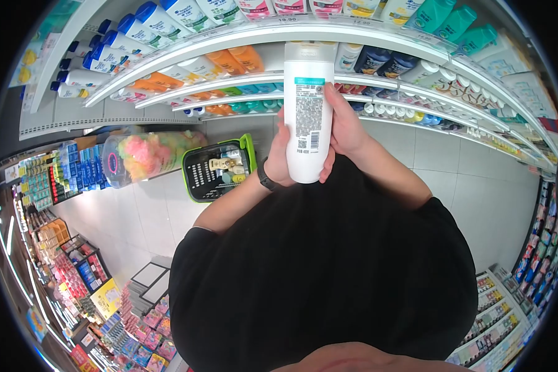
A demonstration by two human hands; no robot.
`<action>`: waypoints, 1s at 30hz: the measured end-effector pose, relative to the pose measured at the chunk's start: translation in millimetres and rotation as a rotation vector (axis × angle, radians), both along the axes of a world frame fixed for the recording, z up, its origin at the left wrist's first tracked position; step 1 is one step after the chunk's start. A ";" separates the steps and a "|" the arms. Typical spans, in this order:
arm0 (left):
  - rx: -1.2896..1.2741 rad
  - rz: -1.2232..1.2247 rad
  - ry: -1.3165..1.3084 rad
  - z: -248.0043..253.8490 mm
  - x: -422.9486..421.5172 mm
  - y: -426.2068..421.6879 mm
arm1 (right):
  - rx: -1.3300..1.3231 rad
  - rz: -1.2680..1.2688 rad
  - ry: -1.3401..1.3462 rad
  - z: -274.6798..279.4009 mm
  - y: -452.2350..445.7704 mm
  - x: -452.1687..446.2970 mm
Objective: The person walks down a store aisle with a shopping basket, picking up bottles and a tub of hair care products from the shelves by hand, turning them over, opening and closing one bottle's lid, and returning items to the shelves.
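A tall white shampoo bottle stands upright in front of me, its printed back label and barcode turned my way. My left hand wraps around its left side, low down, with a dark band on the wrist. On the right side, my right hand grips it too, the thumb near the label's upper edge and fingertips showing at the lower right. Both hands are closed on the bottle; some fingers are hidden behind it. Beyond its cap runs a shelf edge with price tags.
Shelves full of bottles curve across the front. A black shopping basket with a green rim and several items stands on the tiled floor to the left. Beside it is a clear bin of colourful puffs. Display racks stand behind me.
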State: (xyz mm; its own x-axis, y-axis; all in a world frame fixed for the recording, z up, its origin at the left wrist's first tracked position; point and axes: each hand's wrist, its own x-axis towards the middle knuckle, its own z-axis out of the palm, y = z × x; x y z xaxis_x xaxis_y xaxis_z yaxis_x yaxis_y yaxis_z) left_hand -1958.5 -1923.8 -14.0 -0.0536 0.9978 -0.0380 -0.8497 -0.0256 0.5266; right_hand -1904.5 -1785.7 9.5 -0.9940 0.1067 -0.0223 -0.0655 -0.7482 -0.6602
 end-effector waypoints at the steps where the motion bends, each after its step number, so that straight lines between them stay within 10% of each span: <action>1: 0.002 -0.005 0.014 -0.5 -0.3 0.0 | -0.049 -0.014 -0.002 -0.1 -0.5 0.2; 23: 0.088 0.080 0.092 9.1 0.8 5.7 | -0.048 -0.031 -0.009 8.9 7.0 7.3; 30: -0.094 0.179 0.055 19.8 6.6 2.9 | 0.310 -0.290 -0.010 13.3 25.0 4.7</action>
